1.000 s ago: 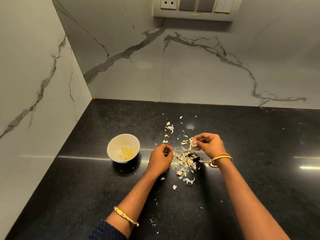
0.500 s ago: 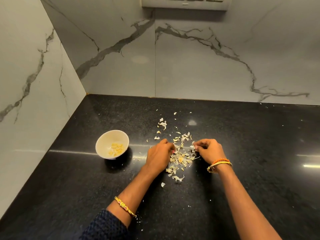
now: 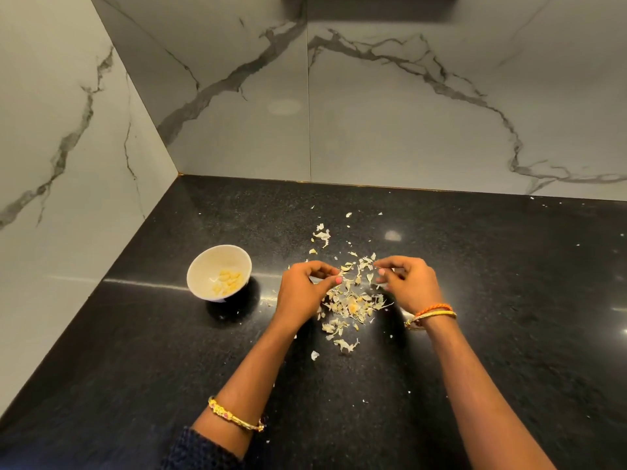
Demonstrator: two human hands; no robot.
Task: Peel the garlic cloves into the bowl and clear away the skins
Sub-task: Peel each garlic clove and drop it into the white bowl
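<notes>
Both hands hover at the heap of garlic skins [image 3: 351, 300] on the black counter [image 3: 492, 283]: left hand [image 3: 305, 290] with curled fingers, right hand [image 3: 407, 283] likewise; whether either pinches anything, I cannot tell. Peeled cloves [image 3: 228, 281] lie in the white bowl [image 3: 207, 266], left of the heap.

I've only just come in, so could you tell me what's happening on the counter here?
A person is peeling garlic at a black counter. Both hands, the left hand and the right hand, are curled at either side of a heap of garlic skins; whether either pinches anything is too small to tell. A white bowl to the left holds a few peeled cloves. The skins are not yet cleared; stray bits lie scattered around.
</notes>
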